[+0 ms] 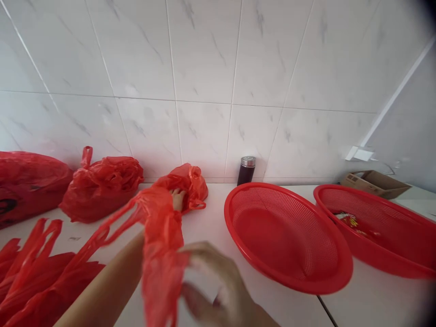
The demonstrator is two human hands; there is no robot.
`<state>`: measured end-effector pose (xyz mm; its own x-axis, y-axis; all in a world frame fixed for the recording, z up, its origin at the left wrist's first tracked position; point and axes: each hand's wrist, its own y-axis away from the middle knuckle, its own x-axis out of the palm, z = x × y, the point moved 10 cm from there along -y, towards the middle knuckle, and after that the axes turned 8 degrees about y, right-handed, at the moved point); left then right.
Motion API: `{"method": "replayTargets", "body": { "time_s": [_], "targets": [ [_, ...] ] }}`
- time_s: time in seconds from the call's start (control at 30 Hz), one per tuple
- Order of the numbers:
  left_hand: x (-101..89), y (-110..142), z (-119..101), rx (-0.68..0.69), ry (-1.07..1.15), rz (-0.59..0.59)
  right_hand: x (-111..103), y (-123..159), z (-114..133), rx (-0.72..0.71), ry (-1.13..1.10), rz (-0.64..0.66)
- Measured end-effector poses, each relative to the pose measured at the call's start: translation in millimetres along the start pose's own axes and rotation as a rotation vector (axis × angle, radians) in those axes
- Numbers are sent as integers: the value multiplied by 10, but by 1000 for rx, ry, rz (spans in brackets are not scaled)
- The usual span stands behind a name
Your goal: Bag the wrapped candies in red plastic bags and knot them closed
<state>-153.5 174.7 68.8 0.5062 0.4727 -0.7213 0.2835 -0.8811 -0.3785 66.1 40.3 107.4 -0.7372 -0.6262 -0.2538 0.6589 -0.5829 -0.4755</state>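
Note:
My left arm reaches forward across the white counter (211, 227). My left hand (177, 199) is closed on a small filled red plastic bag (190, 181) that lies near the wall. An empty red plastic bag (160, 245) is draped over my left forearm, its handles trailing to the left. My right hand (214, 286), blurred and low in view, has its fingers curled, pinching the lower edge of that draped bag.
Two larger filled red bags (102, 186) (27, 181) lie at the left by the tiled wall. Loose red bags (30, 272) pile at the bottom left. Two red mesh baskets (289, 281) (391, 268), a dark flask (246, 170) and a cardboard box (374, 181) are on the right.

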Motion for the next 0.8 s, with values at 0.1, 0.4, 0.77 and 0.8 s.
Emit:
{"method": "replayTargets", "body": {
  "time_s": [0.1,0.4,0.77,0.8],
  "targets": [
    [-147,49,-65,-85,113,-59,-617,17,-291,160,-118,-300],
    [-540,1586,-226,-301,1033,-442,-948,168,-460,180,-104,-469],
    [110,1939,13,-417,144,72,-767,451,-471,217,-110,-398],
    [-20,1960,177,-483,185,6,-884,527,-509,240,-97,-429]
  ]
}}
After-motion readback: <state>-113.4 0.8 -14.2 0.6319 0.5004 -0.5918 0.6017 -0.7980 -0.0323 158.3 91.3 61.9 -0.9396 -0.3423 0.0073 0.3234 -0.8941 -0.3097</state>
